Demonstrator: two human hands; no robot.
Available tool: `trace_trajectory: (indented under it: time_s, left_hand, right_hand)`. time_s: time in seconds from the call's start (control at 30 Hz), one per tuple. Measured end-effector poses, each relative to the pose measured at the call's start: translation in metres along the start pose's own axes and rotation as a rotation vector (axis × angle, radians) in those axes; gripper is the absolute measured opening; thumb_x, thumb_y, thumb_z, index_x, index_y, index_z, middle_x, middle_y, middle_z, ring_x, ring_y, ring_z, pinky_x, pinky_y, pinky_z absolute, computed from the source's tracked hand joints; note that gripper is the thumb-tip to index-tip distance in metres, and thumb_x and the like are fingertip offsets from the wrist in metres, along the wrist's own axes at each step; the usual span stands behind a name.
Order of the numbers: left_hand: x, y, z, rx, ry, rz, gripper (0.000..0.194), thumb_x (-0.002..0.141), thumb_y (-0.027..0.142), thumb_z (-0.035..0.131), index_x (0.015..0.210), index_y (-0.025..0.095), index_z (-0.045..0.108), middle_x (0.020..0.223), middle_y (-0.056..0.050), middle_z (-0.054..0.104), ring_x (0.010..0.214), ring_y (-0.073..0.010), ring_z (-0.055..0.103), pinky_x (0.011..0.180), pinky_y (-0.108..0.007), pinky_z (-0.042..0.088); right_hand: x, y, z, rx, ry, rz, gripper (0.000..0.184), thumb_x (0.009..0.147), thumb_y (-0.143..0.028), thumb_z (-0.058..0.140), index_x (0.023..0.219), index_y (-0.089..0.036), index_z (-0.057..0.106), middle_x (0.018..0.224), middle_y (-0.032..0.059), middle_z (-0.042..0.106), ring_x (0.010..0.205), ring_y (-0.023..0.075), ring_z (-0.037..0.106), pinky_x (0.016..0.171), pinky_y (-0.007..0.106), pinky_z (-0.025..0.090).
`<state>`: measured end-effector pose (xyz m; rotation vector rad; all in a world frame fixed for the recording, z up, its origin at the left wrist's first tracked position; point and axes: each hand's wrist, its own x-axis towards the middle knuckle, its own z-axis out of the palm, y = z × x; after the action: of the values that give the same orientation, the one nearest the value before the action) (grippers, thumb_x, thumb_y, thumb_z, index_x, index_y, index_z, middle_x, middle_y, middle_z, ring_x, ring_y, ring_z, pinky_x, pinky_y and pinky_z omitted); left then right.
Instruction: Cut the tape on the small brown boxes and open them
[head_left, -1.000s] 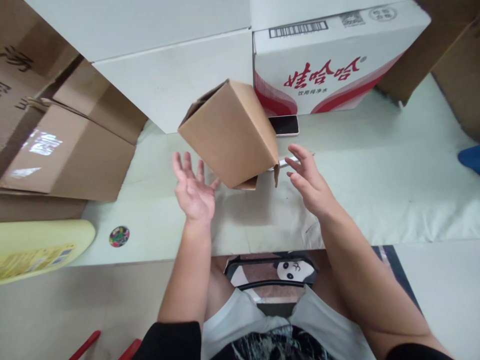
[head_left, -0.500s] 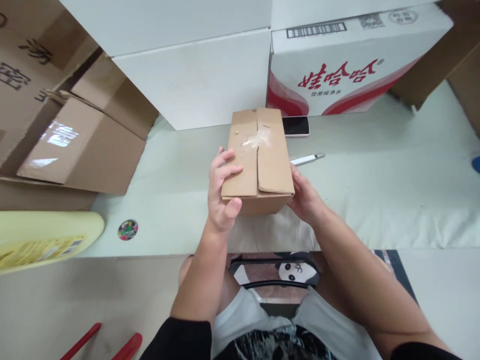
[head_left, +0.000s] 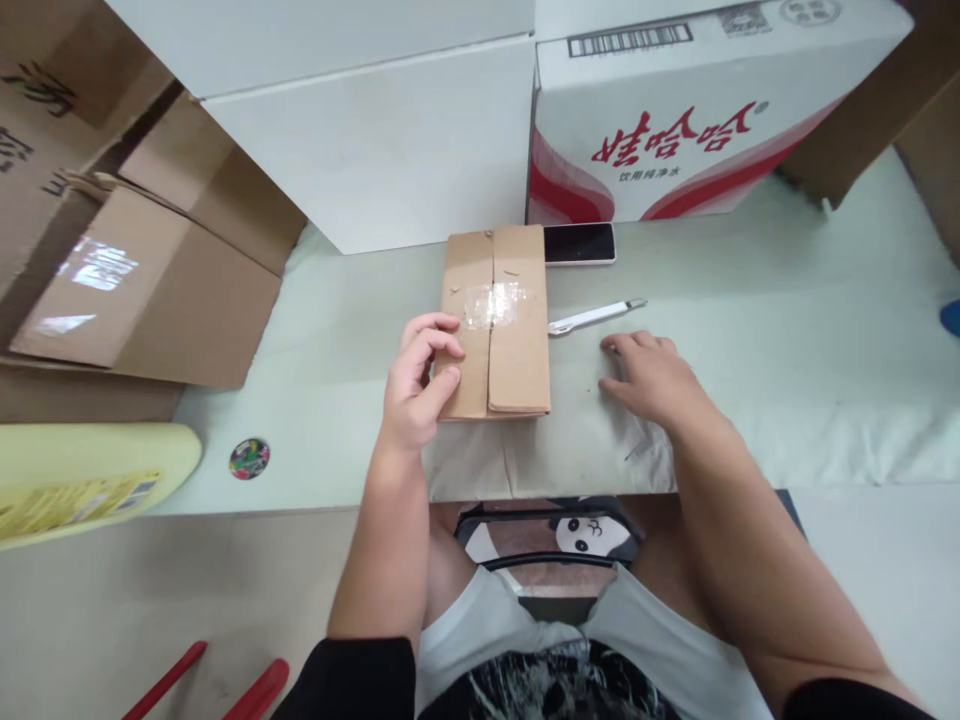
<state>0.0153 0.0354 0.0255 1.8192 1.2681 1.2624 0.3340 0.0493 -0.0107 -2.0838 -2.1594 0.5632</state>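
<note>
A small cardboard box (head_left: 517, 360) rests on the cloth-covered table, its top flaps joined by clear tape. My left hand (head_left: 416, 385) is at the box's left side, fingers curled and the thumb against its left top edge; the palm side is partly hidden. To the right of the box, my right hand (head_left: 649, 375) hovers low over the cloth or touches it, fingers apart and holding nothing. Just beyond those fingers lies a white utility knife (head_left: 596, 317), its tip pointing right. Behind it a phone (head_left: 581, 244) with a dark screen lies partly hidden by the box.
White cartons (head_left: 375, 160) and a red-and-white water carton (head_left: 675, 150) line the back. Brown boxes (head_left: 172, 290) are stacked at left, near a yellow bottle (head_left: 97, 475) and a round colourful sticker (head_left: 249, 459). The table's front edge (head_left: 300, 508) runs before my lap.
The box has come down flat onto the table and shifted slightly left. My right hand has let go of it and moved right, while my left hand stays at its side.
</note>
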Motion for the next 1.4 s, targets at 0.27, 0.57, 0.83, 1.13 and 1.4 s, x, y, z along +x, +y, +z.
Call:
trace_trajectory:
  time_s: [0.27, 0.57, 0.83, 1.13, 1.4]
  left_hand:
    - [0.001, -0.006, 0.002, -0.004, 0.025, 0.023, 0.016, 0.083, 0.040, 0.062, 0.090, 0.026, 0.064, 0.124, -0.009, 0.064, 0.123, -0.0342, 0.057, 0.108, -0.056, 0.047]
    - [0.002, -0.001, 0.011, -0.033, 0.048, 0.112, 0.029, 0.088, 0.056, 0.066, 0.093, 0.028, 0.067, 0.123, -0.007, 0.064, 0.120, -0.0325, 0.058, 0.112, -0.053, 0.046]
    - [-0.008, 0.010, 0.032, -0.072, 0.146, 0.031, 0.026, 0.092, 0.052, 0.061, 0.094, 0.027, 0.066, 0.129, -0.007, 0.063, 0.128, -0.0316, 0.058, 0.114, -0.051, 0.045]
    - [-0.024, 0.057, 0.076, 0.119, 0.061, 0.196, 0.015, 0.098, 0.029, 0.057, 0.108, 0.025, 0.066, 0.122, -0.008, 0.065, 0.120, -0.0277, 0.060, 0.111, -0.051, 0.050]
    - [-0.024, 0.053, 0.081, 0.155, 0.081, 0.273, 0.018, 0.094, 0.023, 0.058, 0.110, 0.025, 0.066, 0.118, -0.008, 0.065, 0.113, -0.0257, 0.059, 0.106, -0.049, 0.050]
  right_hand:
    - [0.012, 0.014, -0.018, 0.194, 0.425, 0.121, 0.052, 0.087, -0.036, 0.059, 0.135, -0.016, 0.065, 0.132, 0.0216, 0.068, 0.122, 0.0414, 0.065, 0.105, 0.063, 0.051]
    - [0.039, -0.029, -0.001, -0.004, 0.083, -0.031, 0.040, 0.100, -0.021, 0.045, 0.126, -0.026, 0.075, 0.136, 0.0151, 0.072, 0.134, 0.0417, 0.055, 0.107, 0.065, 0.041]
    - [0.049, -0.003, -0.022, 0.617, 0.543, 0.153, 0.017, 0.093, -0.033, 0.056, 0.105, -0.025, 0.065, 0.103, 0.0107, 0.070, 0.081, 0.0254, 0.065, 0.076, 0.047, 0.055]
    - [0.002, -0.054, -0.072, 1.372, 0.662, -0.254, 0.037, 0.091, -0.052, 0.069, 0.075, -0.026, 0.049, 0.061, -0.0054, 0.043, 0.047, 0.0123, 0.050, 0.045, 0.029, 0.046]
    - [-0.019, -0.062, -0.066, 1.203, 0.560, -0.198, 0.050, 0.102, -0.065, 0.053, 0.094, -0.021, 0.075, 0.056, -0.0014, 0.060, 0.038, 0.0096, 0.051, 0.038, 0.026, 0.038]
